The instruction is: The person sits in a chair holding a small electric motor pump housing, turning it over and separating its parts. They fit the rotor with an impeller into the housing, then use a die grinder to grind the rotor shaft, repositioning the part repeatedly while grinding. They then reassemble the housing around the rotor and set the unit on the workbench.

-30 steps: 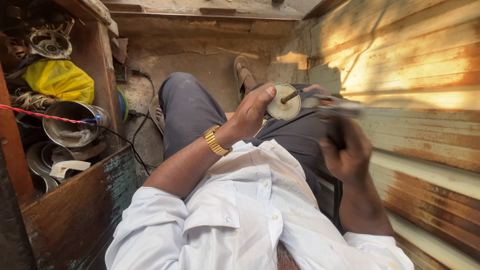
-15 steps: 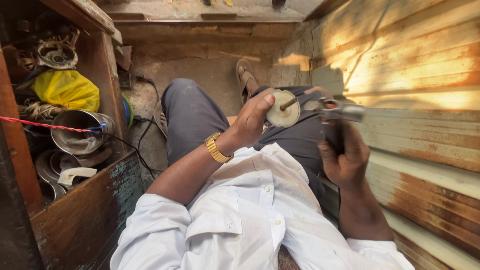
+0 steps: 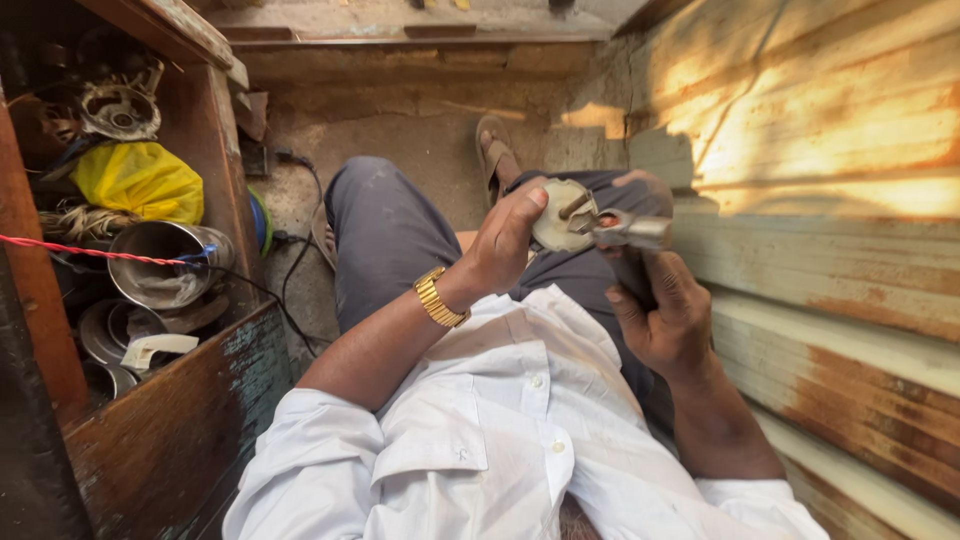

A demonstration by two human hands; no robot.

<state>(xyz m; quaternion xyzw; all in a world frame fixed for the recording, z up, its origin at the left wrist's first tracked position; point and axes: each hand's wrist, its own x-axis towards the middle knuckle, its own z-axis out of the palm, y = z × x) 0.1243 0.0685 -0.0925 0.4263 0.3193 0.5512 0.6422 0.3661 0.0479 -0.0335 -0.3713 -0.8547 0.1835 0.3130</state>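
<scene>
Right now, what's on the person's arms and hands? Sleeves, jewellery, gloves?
Both hands are bare, no gloves. The left hand has a gold-coloured link watch band at the wrist. White shirt sleeves are rolled up near the elbows, forearms uncovered. The right hand shows no ring or band that I can see.

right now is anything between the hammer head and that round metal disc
Nothing visible. The right hand holds the hammer with its head right at the round metal disc, which the left hand steadies over the lap.
</scene>
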